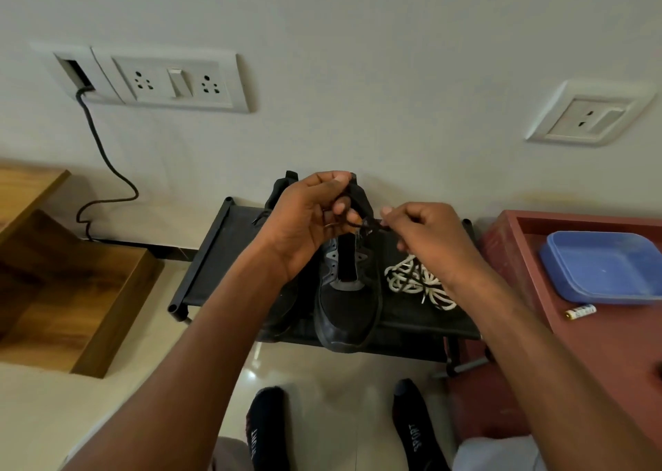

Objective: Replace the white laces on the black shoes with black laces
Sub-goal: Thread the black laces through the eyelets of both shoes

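A: Where's the black shoe (344,291)?
B: At the rack's (200,266) front edge. The left hand (304,227) grips its tongue and the black lace (369,224), which the right hand (426,237) pinches.
A: The white laces (419,280)?
B: Piled towards the rack's right edge.

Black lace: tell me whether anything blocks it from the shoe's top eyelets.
Nothing visible does. Both the left hand and right hand pinch the black lace just above the black shoe; the white laces lie beside the shoe, out of the way.
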`<state>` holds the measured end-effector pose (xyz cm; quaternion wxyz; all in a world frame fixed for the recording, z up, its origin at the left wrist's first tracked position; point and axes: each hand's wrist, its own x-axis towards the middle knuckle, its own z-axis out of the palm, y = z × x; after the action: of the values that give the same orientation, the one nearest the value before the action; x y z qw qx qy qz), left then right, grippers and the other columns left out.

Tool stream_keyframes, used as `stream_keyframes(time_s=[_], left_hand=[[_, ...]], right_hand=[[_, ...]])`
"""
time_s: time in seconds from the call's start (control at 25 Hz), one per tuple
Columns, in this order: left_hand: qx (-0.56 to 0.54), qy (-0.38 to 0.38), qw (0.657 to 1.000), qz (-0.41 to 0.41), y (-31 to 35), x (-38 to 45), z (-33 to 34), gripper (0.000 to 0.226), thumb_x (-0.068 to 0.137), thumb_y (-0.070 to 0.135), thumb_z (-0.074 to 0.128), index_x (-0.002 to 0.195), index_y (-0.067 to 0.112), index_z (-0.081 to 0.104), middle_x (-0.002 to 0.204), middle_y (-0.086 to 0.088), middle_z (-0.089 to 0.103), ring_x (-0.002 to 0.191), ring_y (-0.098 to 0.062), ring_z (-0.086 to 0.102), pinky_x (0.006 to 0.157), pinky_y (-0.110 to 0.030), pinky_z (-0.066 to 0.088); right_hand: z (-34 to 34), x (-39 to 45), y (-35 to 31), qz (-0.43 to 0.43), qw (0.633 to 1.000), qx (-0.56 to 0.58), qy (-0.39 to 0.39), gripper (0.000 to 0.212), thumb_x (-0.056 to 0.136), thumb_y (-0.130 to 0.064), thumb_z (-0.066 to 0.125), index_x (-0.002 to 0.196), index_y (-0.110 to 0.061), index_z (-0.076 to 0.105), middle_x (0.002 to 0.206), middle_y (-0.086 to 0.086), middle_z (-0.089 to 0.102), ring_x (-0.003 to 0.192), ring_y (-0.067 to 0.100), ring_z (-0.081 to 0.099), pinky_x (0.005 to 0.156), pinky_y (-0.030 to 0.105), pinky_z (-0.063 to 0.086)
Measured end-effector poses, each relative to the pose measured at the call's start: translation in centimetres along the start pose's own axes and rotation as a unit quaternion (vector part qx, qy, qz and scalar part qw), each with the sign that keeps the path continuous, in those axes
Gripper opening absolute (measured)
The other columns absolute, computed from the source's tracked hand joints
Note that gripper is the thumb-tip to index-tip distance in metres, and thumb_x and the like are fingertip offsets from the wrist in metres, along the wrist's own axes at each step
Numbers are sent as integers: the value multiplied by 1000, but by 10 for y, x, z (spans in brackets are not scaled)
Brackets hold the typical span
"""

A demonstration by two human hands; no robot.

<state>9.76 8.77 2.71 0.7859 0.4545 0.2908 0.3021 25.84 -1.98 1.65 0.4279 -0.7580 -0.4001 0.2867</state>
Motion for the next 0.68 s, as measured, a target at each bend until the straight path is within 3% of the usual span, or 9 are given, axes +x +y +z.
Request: stream_keyframes(time_s=[0.08,0.24,0.4,0.56,0.68], left_hand=[[-17,-4,1000,-3,-1,0,2,15,105,14,56,119,10,57,71,-2,49,60,-16,55,68,-33,57],[-17,-21,1000,3,-6,0,3,21,104,8,54,125,8,57,85,-6,61,53,-13,46,53,-27,46],[32,-63,997,-15,-7,-1,1,21,105,17,55,124,9,57,85,-5,60,45,-9,34,43,-22,24],[69,-82,994,-18,-9,0,1,13,107,21,54,114,9,54,81,-6,57,42,-9,32,40,-21,24],[84,-72,994,-19,-9,0,-2,12,106,23,57,109,12,55,79,-6,57,45,-11,35,43,-24,24]], right_hand=[[-7,1,0,-12,999,24,36,17,99,-38,70,93,-24,77,84,0,72,80,10,67,78,27,51],[5,-2,-5,-31,993,76,-78,14,95,-32,76,109,-28,76,103,-5,76,98,3,71,84,19,54],[6,-2,-6,-39,992,98,-63,10,93,-19,78,103,-20,78,94,-2,77,81,-4,69,66,7,47],[2,-2,-5,-50,987,113,-101,31,89,-21,83,118,-23,74,104,0,77,87,3,72,65,9,49],[4,-3,-7,-44,991,112,-58,9,94,-14,77,103,-15,78,87,4,79,75,2,72,62,8,48]])
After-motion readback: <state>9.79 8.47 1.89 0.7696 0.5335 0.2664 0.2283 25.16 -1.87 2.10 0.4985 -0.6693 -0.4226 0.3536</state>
